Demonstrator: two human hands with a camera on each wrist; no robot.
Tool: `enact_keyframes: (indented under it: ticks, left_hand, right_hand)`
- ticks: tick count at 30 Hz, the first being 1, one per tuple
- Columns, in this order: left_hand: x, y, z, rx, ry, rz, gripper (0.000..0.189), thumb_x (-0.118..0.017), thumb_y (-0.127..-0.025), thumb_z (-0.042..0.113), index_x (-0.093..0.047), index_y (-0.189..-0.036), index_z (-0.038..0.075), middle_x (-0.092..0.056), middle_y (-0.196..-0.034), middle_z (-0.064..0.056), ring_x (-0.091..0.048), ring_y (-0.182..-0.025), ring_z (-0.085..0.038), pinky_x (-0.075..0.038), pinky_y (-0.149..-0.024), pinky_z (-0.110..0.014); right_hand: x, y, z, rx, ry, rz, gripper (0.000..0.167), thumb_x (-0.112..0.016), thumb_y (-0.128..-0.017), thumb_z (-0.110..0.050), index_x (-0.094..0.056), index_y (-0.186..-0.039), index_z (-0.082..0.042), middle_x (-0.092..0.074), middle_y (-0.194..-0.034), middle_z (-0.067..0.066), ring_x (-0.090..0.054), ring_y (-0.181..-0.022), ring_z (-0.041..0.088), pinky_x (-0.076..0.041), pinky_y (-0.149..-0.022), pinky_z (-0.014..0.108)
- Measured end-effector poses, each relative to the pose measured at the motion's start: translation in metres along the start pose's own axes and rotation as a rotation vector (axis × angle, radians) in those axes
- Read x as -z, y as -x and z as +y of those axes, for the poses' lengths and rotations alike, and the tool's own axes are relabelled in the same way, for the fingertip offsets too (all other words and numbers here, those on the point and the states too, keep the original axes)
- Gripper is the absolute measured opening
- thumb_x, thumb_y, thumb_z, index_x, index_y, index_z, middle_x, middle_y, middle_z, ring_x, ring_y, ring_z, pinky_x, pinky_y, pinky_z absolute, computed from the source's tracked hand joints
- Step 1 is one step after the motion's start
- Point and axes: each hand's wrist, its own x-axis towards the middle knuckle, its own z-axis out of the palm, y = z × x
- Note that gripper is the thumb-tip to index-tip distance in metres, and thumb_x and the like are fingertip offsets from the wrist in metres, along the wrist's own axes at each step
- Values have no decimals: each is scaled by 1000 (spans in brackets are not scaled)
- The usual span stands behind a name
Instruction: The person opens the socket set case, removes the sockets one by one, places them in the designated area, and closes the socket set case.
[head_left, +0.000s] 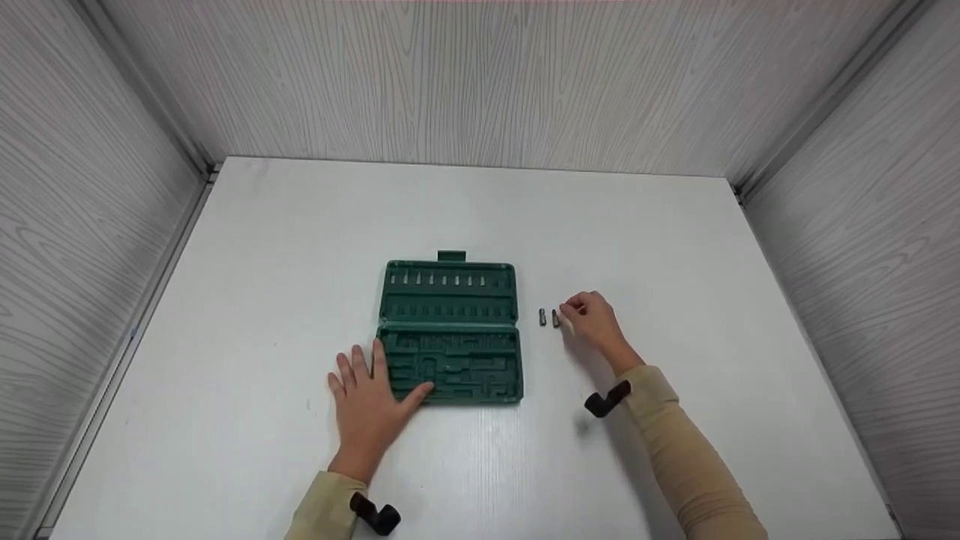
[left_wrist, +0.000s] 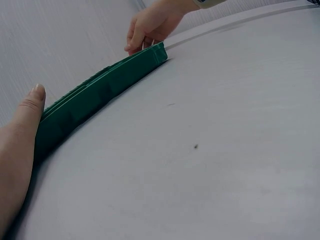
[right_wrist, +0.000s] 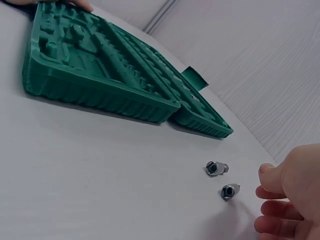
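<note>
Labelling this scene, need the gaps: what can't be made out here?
Head: tip shapes of the metal pieces in the green case; too small.
Left wrist: the case's recesses, hidden by its outer wall; most of the left grip, cut off by the left edge.
Right wrist: part of the right grip, cut off by the right edge.

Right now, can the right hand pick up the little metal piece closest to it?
Probably yes. The right hand is right beside the nearer metal piece, which lies loose on the white table, outside the green case, and nothing shows in between.
</note>
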Motion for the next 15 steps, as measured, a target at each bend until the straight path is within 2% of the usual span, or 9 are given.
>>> enact_keyframes:
  ticks: [6, 13, 15]
  left_hand:
    - [0, 0, -1, 5, 2, 6, 110, -40, -72, 83, -20, -149, 7, -19, -147, -29, -7, -136, -47, -4, -103, -62]
    - [-1, -1, 0, -3, -17, 12, 110, -38, -72, 84, -22, -148, 5, -20, -146, -30, -9, -135, -48, -7, -103, -62]
    - [0, 0, -1, -5, -15, 20, 110, -39, -72, 84, -23, -148, 5, -21, -145, -30, -10, -135, -48, -7, -103, -62]
  right_hand:
    - [2, -9, -19, 32, -34, -28, 23, -55, -94, -22, -63, -104, -3, -59, -101, 11, -53, -93, 24, -44, -76, 36]
    - [-7, -14, -39, 176, -34, -66, 30, -56, -94, -21, -63, -115, 0, -62, -110, 12, -55, -102, 26, -44, -86, 41]
    - [-10, -15, -46, 195, -49, -93, 34, -56, -94, -21, -60, -119, 1, -61, -114, 13, -55, -106, 27, -44, -87, 41]
